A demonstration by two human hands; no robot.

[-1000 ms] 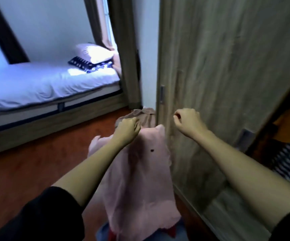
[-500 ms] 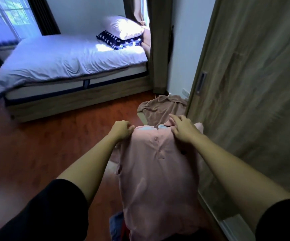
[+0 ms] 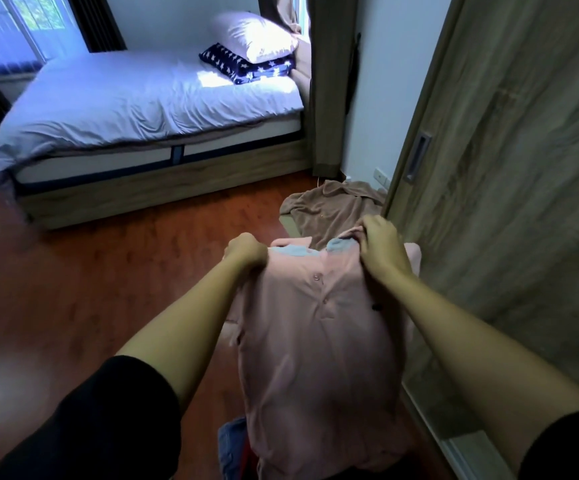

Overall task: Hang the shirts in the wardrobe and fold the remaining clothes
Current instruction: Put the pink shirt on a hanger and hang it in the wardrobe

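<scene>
A pink polo shirt [image 3: 319, 344] with a pale blue collar lining hangs in front of me, its buttoned front facing me. My left hand [image 3: 244, 251] grips its left shoulder. My right hand [image 3: 380, 242] pinches the collar at the right shoulder. A brown shirt [image 3: 326, 211] lies spread on the floor just beyond the pink one. The wooden sliding wardrobe door [image 3: 510, 161] stands to the right, close to my right arm.
A bed [image 3: 135, 109] with white bedding and two pillows fills the back left. Red-brown wooden floor [image 3: 108, 278] lies between it and me. Blue and red clothes [image 3: 234, 448] lie under the pink shirt's hem. A dark curtain [image 3: 326, 84] hangs beside the bed.
My right hand has come from the wardrobe door to the pink shirt's collar and taken hold. The shirt now hangs spread with its front toward me. My view has swung left.
</scene>
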